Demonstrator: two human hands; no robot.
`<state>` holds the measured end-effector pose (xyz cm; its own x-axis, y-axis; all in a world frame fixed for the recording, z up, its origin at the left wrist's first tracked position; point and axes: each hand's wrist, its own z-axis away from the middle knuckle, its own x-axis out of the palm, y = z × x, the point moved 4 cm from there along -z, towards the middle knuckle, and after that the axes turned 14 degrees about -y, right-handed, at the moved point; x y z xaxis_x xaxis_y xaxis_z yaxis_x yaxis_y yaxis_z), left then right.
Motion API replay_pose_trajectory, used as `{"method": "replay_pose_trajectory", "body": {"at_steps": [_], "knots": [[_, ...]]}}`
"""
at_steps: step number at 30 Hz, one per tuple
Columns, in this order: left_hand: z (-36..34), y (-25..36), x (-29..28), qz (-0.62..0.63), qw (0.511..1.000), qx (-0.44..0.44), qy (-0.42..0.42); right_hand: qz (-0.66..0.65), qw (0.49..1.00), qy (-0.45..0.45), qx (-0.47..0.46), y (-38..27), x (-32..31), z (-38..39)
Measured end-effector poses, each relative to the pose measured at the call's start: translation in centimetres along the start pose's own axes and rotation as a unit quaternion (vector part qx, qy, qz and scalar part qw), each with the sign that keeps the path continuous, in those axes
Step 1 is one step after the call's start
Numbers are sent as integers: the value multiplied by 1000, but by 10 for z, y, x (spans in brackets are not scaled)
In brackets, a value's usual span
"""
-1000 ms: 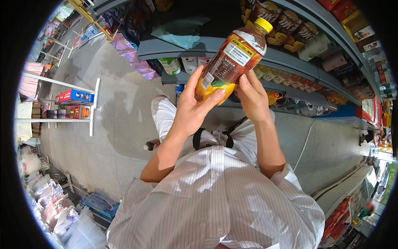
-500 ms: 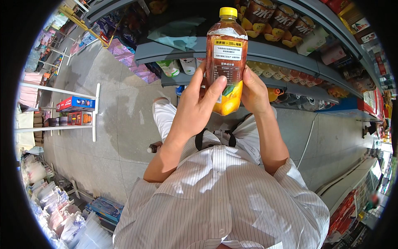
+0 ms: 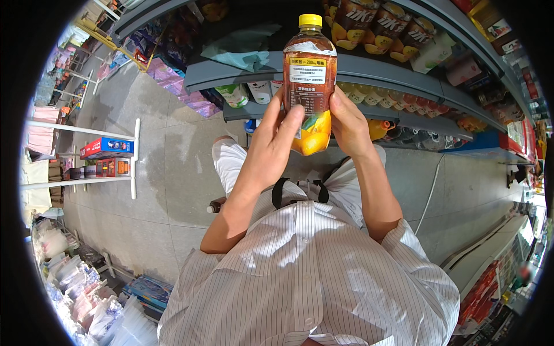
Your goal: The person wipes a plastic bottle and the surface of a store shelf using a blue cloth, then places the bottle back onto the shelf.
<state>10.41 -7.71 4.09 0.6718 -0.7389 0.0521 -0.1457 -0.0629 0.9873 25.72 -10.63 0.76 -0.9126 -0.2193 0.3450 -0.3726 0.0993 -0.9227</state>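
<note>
Between both hands I hold a drink bottle (image 3: 311,86) upright, its yellow cap at the top and dark liquid inside. The label is brown with yellow fruit at the bottom and faces me. My left hand (image 3: 272,138) grips the lower left side, thumb lying across the label. Against the opposite side rest the thumb and fingers of my right hand (image 3: 350,124); the fingertips behind the bottle are hidden. Behind the bottle runs a grey shelf (image 3: 248,69) with a crumpled pale green cloth or bag (image 3: 239,49) on it.
Several brown fruit-printed packs (image 3: 358,23) stand on the upper shelf at the right. Small bottles (image 3: 398,101) line the shelf below. A white rack (image 3: 135,155) with boxed toys stands on the left. Another dark bottle (image 3: 216,205) lies on the tiled floor by my left forearm.
The bottle has shifted slightly left in the view and turned a little, together with both hands. My grip on it stays the same.
</note>
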Motion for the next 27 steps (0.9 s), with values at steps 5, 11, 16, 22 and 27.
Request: {"method": "replay_pose_trajectory", "body": {"at_steps": [5,11,16,22,27], "knots": [[1,-22,-2,111,994,-3,-7,95,995,16,-24,-13,10,-1],[6,-46,-12,330,937,-24,-116,7,999,-40,-35,-27,2,-2],[6,-67,-11,298,949,-46,-95,-30,999,-17,-29,-12,1,-3],[2,-49,-4,277,959,4,-53,-44,991,53,-119,-14,11,-7],[1,-52,-4,286,957,28,-48,112,984,100,-90,-18,23,-15]]}}
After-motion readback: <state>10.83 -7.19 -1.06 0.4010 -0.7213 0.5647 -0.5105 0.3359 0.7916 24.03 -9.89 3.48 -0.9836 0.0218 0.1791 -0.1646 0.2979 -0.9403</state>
